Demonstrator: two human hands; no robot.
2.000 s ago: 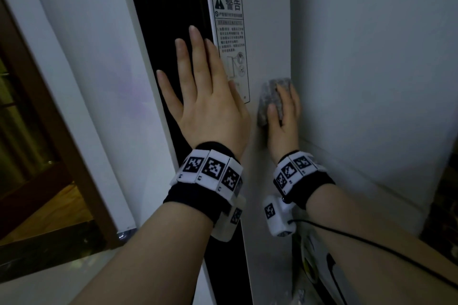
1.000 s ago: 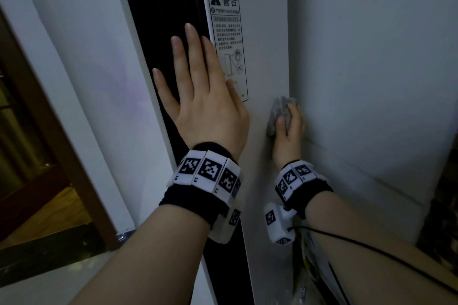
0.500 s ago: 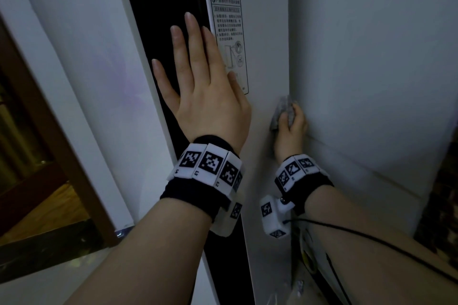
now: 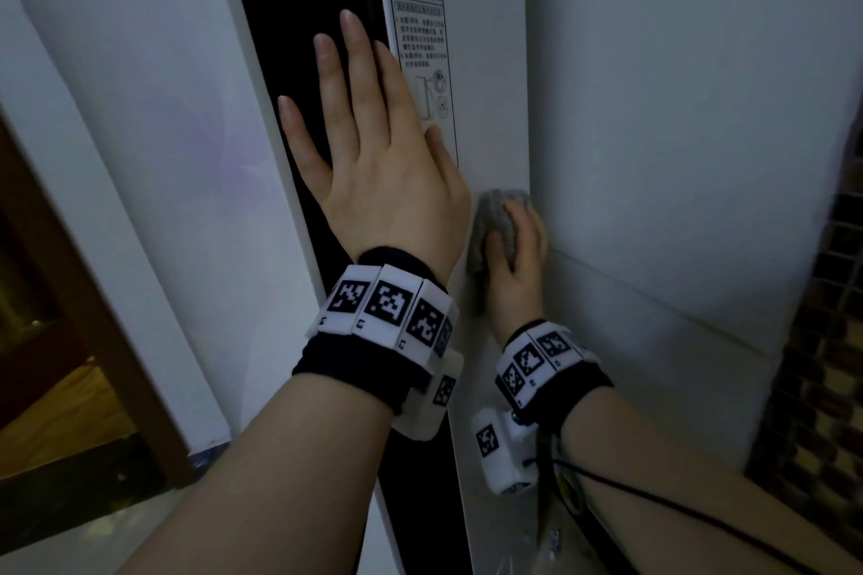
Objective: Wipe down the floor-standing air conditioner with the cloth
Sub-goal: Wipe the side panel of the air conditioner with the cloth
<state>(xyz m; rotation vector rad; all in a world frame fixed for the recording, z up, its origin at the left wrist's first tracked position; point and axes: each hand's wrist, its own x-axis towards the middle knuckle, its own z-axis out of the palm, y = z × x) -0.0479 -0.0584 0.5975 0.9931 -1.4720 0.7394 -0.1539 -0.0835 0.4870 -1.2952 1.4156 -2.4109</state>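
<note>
Air conditioner (image 4: 490, 61) | right hand (image 4: 513, 266) gripped cloth (image 4: 490, 219) below warning label (image 4: 420, 14) | left hand (image 4: 383, 163) flat, bracing beside label | firm overlapping strokes seemed best

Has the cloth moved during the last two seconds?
Yes. The cloth, held by the right hand, has gone down the air conditioner: it was level with the lower edge of the warning label, and now lies wholly below it.
</note>
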